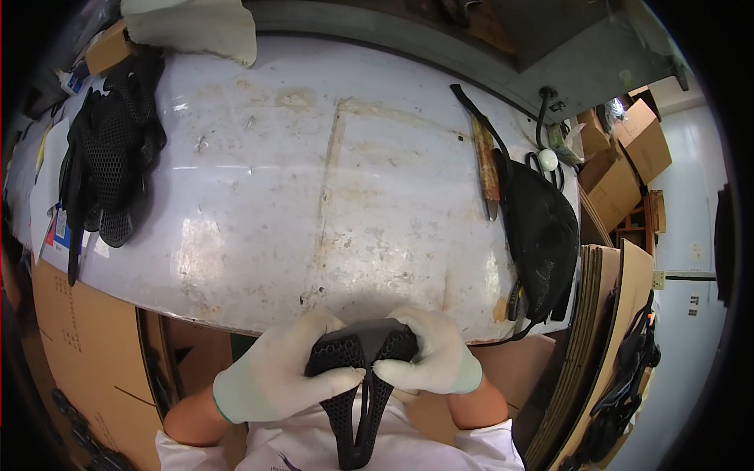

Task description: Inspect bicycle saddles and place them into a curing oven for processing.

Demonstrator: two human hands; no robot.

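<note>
A black bicycle saddle [357, 428] with a honeycomb lattice surface and a long slot down its middle is held close to my body, its narrow end pointing at me. My left hand [287, 369], in a white glove with a green cuff, grips the wide end from the left, thumb on the lattice. On the opposite side my right hand [432, 352], gloved the same way, has its thumb pressed near the slot. The fingers of both hands are mostly hidden behind the saddle. Beyond it lies the white, stained table [393, 196].
Several black honeycomb pieces [114, 157] are heaped at the table's left. A black bag [542, 235] with a strap and a brown-handled tool [485, 173] lie at the right edge. Cardboard sheets [589, 330] stand beside the table; a grey metal machine [503, 63] borders the far side.
</note>
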